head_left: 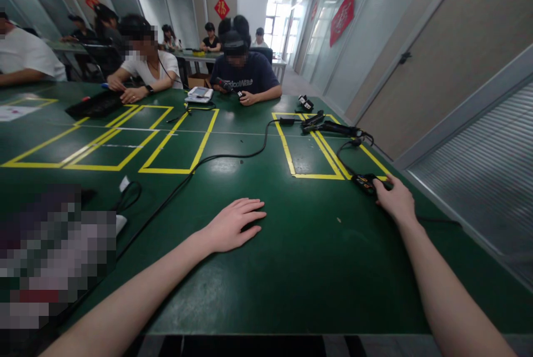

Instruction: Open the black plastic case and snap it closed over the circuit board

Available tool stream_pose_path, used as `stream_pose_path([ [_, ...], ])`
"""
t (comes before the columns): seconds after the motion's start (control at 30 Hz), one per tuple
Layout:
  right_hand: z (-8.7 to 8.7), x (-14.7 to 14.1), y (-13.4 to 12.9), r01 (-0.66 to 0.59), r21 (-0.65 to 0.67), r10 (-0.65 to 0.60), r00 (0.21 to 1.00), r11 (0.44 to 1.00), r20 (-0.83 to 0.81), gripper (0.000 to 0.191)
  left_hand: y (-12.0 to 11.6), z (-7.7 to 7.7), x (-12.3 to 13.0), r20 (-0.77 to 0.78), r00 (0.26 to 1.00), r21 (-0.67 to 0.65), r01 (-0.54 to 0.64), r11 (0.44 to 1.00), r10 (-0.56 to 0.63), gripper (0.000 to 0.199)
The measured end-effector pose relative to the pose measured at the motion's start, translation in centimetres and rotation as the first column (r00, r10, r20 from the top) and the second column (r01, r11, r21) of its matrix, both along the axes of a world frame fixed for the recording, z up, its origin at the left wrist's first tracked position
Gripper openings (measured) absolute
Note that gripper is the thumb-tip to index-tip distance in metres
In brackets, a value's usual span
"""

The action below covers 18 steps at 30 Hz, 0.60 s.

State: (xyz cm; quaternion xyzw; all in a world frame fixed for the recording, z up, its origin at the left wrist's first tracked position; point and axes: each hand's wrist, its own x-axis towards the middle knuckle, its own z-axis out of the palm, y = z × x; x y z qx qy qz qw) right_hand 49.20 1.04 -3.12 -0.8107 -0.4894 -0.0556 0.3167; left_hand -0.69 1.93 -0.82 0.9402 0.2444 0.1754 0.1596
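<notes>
While the left grip (234, 226) lies spread, a black device (365, 183) juts leftward from the right grip's (397, 199) hold.

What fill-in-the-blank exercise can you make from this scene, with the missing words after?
1. The table is coloured ____.
2. The tape outlining rectangles on it is coloured ____.
3. The wearer's ____ hand touches a black device.
4. The wearer's left hand lies with its palm facing ____.

Missing words: green, yellow, right, down.
</notes>
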Motion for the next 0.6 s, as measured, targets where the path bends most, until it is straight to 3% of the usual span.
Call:
stream_pose_path([
  [0.23, 1.5, -2.7, -0.3, 0.109, 0.028, -0.109, 0.994, 0.994, -0.031, 0.046, -0.1, 0.0, 0.0, -0.02, 1.0, 0.0, -0.006, 1.0, 0.006, 0.036],
  [0.43, 2.1, -3.3, -0.3, 0.056, 0.054, -0.056, 0.998, 0.997, -0.004, 0.039, -0.1, 0.1, 0.0, -0.023, 1.0, -0.004, -0.003, 1.0, 0.003, 0.036],
  [0.6, 2.1, -3.0, -0.3, 0.076, -0.104, -0.074, 0.997, 0.992, 0.027, 0.038, -0.2, 0.1, -0.1, -0.017, 1.0, -0.014, 0.0, 1.0, -0.001, 0.037],
])
